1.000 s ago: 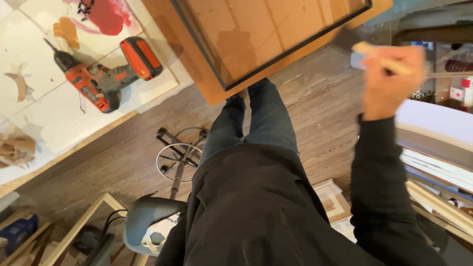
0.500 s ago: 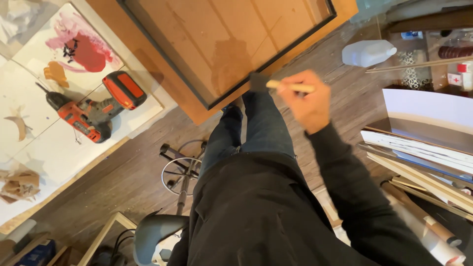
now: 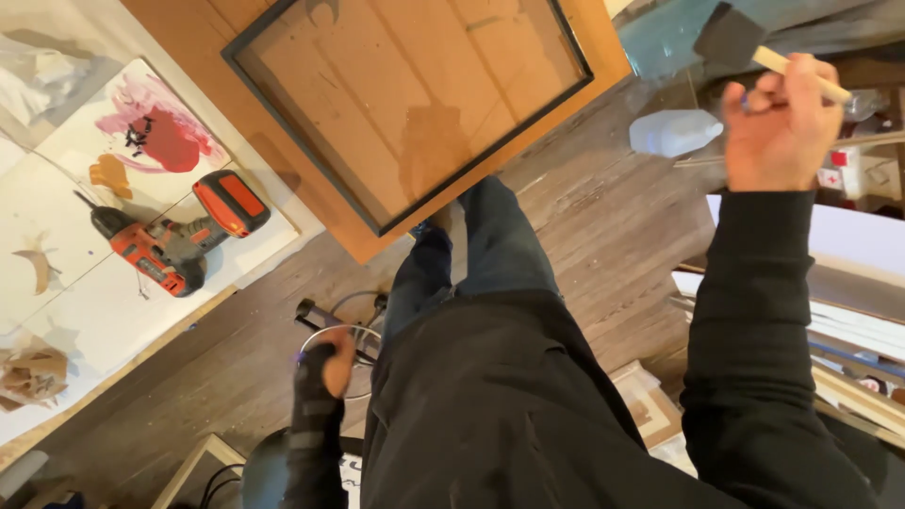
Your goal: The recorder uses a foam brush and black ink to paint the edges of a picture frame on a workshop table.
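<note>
While the right hand [image 3: 781,123] grips the foam brush [image 3: 731,38] by its wooden handle, raised off to the side of the black picture frame [image 3: 405,104], drips could hit the floor; left hand [image 3: 335,363] hangs low, grip unclear.

White plastic bottle [image 3: 676,132] lying on the floor at far right, small white box with red label [image 3: 830,177] just right of it, crumpled brown packaging [image 3: 28,375] near left
</note>
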